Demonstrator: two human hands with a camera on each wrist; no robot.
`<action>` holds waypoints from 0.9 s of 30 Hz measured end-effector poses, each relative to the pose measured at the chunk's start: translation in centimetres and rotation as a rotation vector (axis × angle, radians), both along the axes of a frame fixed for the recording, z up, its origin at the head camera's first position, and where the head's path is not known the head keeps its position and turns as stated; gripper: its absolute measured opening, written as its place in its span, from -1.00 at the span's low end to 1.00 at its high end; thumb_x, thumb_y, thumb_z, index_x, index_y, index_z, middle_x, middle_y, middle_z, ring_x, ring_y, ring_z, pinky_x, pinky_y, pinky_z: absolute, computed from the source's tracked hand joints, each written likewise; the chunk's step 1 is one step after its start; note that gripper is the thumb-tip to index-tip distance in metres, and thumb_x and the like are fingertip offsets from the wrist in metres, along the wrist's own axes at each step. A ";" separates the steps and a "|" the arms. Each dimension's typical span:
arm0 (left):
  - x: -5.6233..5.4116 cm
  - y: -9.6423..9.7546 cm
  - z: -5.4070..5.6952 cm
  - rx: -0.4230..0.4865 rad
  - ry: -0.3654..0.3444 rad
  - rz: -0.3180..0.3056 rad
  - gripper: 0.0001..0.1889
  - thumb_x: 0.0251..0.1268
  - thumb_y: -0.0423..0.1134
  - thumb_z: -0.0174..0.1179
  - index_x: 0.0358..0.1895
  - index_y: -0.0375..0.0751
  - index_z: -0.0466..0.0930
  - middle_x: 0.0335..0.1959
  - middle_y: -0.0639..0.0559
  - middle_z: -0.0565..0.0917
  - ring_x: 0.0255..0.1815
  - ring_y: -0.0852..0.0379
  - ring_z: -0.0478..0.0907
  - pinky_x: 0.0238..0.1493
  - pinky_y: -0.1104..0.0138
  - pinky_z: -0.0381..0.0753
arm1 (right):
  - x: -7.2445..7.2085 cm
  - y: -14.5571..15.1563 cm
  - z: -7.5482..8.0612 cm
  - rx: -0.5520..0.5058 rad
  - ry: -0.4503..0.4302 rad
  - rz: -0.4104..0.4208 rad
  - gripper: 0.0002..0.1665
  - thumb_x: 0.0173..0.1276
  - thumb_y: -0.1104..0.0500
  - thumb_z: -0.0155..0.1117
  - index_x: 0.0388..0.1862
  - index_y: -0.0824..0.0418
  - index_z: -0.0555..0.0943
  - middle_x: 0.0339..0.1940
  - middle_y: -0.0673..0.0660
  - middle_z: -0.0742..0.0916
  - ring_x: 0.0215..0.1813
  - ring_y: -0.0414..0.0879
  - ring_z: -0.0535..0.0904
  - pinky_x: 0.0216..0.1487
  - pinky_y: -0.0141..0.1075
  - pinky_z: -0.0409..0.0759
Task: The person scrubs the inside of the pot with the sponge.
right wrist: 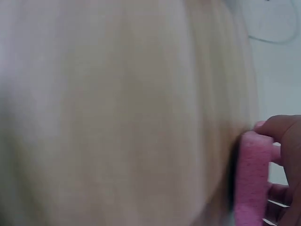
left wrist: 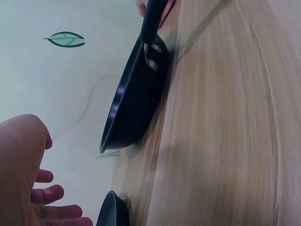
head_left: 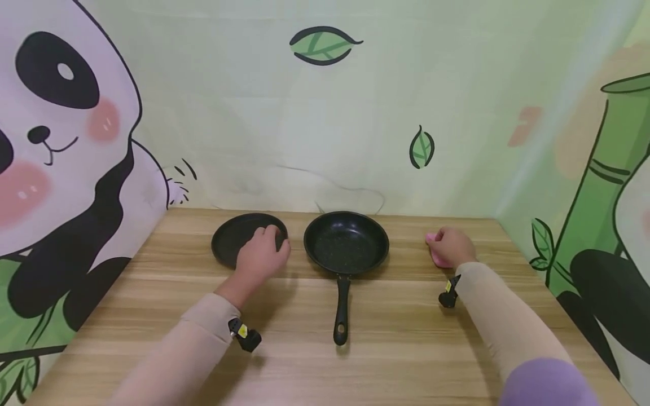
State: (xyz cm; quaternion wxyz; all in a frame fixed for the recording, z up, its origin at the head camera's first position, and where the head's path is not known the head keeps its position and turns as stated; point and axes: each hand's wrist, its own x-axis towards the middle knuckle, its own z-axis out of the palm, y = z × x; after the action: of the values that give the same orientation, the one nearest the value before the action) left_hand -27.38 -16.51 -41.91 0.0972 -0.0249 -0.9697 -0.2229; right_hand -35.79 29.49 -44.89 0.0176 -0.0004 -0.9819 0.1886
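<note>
My left hand point(head_left: 260, 254) hovers over the near right part of a round black plate point(head_left: 228, 239), its fingers loosely bent with nothing held. In the left wrist view those fingers point(left wrist: 49, 194) are apart from the plate's edge point(left wrist: 109, 212). A black frying pan point(head_left: 347, 242) sits in the middle of the table, its handle pointing toward me. On the right, my right hand point(head_left: 453, 246) pinches a pink sponge point(head_left: 439, 258) between thumb and fingers. The right wrist view shows the sponge point(right wrist: 253, 181) from its side, near the tabletop.
The wooden table point(head_left: 396, 338) ends at a pale green backdrop point(head_left: 228, 113) painted with pandas, leaves and bamboo. A small black camera point(head_left: 245, 335) is strapped to the left wrist, and another camera point(head_left: 449, 293) to the right. The right wrist view is blurred.
</note>
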 end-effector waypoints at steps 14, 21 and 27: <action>-1.9 -2.3 1.3 -0.081 -0.005 0.014 -0.50 0.48 0.03 -0.09 0.18 -0.32 0.48 0.09 -0.28 0.56 0.02 -0.23 0.59 -0.02 -0.10 0.61 | 0.0 -2.2 4.0 0.064 -0.008 -0.085 -0.27 0.31 -0.29 0.22 -0.06 0.39 0.49 0.00 0.52 0.48 0.03 0.43 0.46 -0.09 0.23 0.55; -4.0 -4.1 5.1 -0.097 -0.028 -0.034 -0.45 0.49 -0.02 -0.13 0.26 -0.43 0.43 0.26 -0.36 0.47 0.24 -0.35 0.44 0.20 -0.16 0.49 | -0.5 -7.6 11.4 0.039 0.016 0.012 -0.26 0.37 -0.26 0.21 0.14 0.36 0.42 0.10 0.42 0.45 0.05 0.31 0.44 0.04 0.13 0.50; -4.9 -3.2 6.8 -0.174 -0.044 -0.071 -0.25 0.51 0.17 -0.13 0.55 -0.30 0.15 0.59 -0.32 0.08 0.58 -0.39 -0.10 0.48 -0.25 0.07 | -0.4 -11.1 12.5 0.043 0.041 0.116 -0.20 0.43 -0.29 0.11 0.38 0.25 0.37 0.27 0.44 0.43 0.23 0.36 0.40 0.16 0.20 0.48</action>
State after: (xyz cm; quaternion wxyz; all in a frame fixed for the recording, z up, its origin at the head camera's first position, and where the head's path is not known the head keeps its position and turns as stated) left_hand -32.33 -19.71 -35.10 0.0656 -0.0628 -0.9857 -0.1416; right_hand -36.24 18.38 -32.36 0.0270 0.0608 -0.9835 0.1682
